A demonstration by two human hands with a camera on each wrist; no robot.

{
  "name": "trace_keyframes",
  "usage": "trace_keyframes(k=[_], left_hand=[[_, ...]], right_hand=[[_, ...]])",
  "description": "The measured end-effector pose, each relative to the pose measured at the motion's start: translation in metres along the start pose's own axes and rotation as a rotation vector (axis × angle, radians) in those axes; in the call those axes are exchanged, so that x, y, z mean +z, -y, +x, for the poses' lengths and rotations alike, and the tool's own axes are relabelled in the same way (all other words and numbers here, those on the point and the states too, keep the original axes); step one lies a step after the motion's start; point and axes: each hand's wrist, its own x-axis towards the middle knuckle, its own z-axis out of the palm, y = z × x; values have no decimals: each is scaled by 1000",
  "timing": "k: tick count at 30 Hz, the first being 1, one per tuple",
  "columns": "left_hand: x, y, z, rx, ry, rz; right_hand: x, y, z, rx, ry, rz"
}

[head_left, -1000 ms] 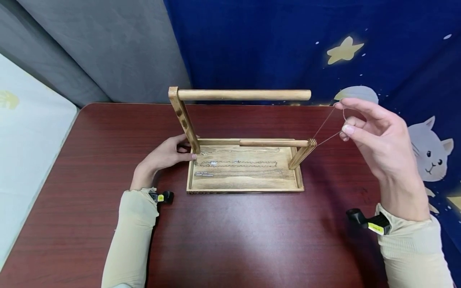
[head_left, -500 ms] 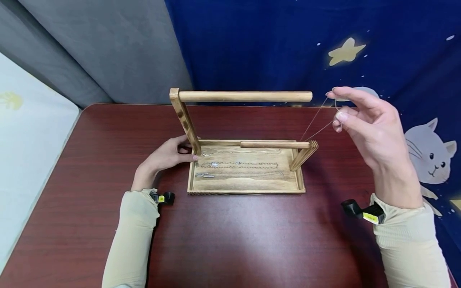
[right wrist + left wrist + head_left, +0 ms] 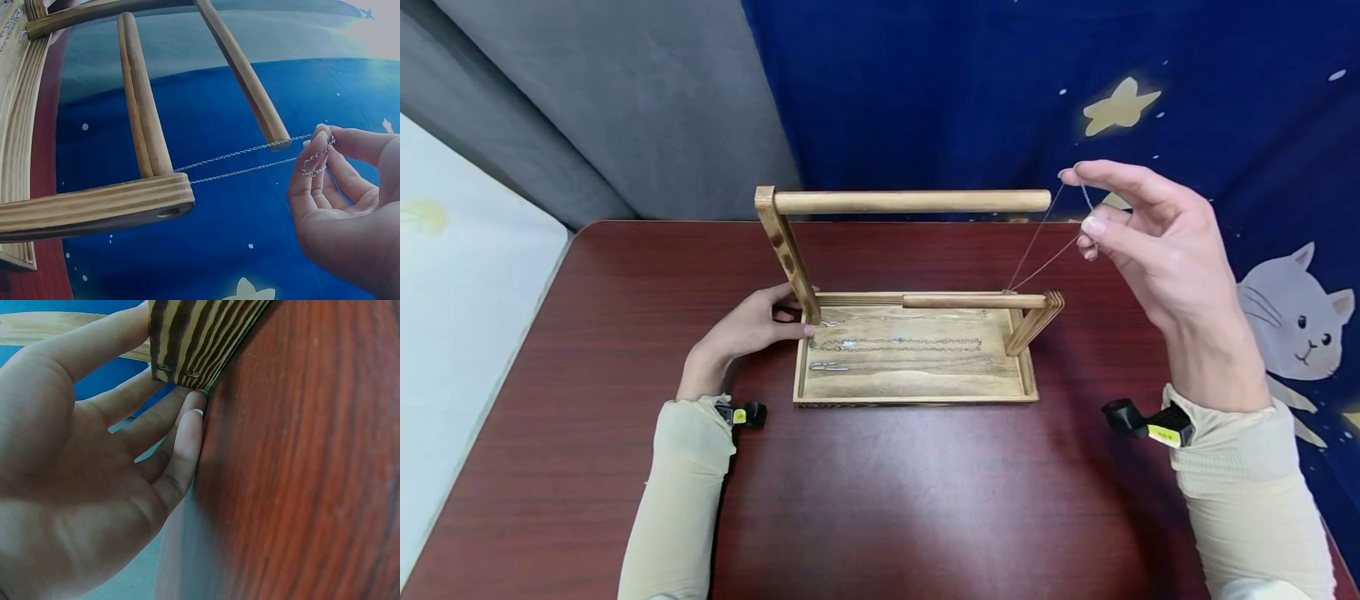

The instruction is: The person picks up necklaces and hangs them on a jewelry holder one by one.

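Note:
My right hand [image 3: 1157, 242] pinches a thin silver chain necklace [image 3: 228, 156] between thumb and fingers, index finger raised. Two taut strands run down to the lower bar [image 3: 973, 302] of a wooden jewelry stand, near its right post [image 3: 1033, 325]. Whether the chain loops round that bar I cannot tell. The upper bar's [image 3: 910, 202] free right end lies close to the strands in the head view. My left hand [image 3: 745, 323] grips the stand's left end by the left post [image 3: 790, 262], thumb on top. In the left wrist view its fingers touch the striped wooden corner [image 3: 200, 344].
Several silver chains, among them a double-strand chain [image 3: 898, 343] and one with a long silver pendant [image 3: 827, 367], lie in the stand's tray [image 3: 917, 400]. The dark red table [image 3: 910, 500] carries the stand. A blue curtain [image 3: 940, 100] and a grey curtain [image 3: 625, 100] hang behind.
My right hand has moved left and up, drawing the chain's lower end leftward from the right post along the lower bar. The left hand and stand have stayed nearly still.

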Motion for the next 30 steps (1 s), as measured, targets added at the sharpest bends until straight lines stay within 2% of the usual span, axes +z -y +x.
trace_keyframes(k=[5, 7, 12, 19, 23, 30], left_hand=[[2, 2, 2, -1, 3, 5], [2, 2, 2, 0, 0, 3], [1, 1, 1, 4, 6, 2], [-1, 2, 0, -7, 6, 0], [-1, 2, 0, -5, 5, 16], [1, 5, -3, -32, 0, 35]], right_hand=[[5, 0, 3, -2, -14, -90], [7, 0, 5, 3, -7, -94], [13, 0, 10, 17, 14, -43], [24, -3, 16, 11, 47, 85], [31, -5, 16, -15, 48, 97], [42, -8, 20, -14, 75, 91]])
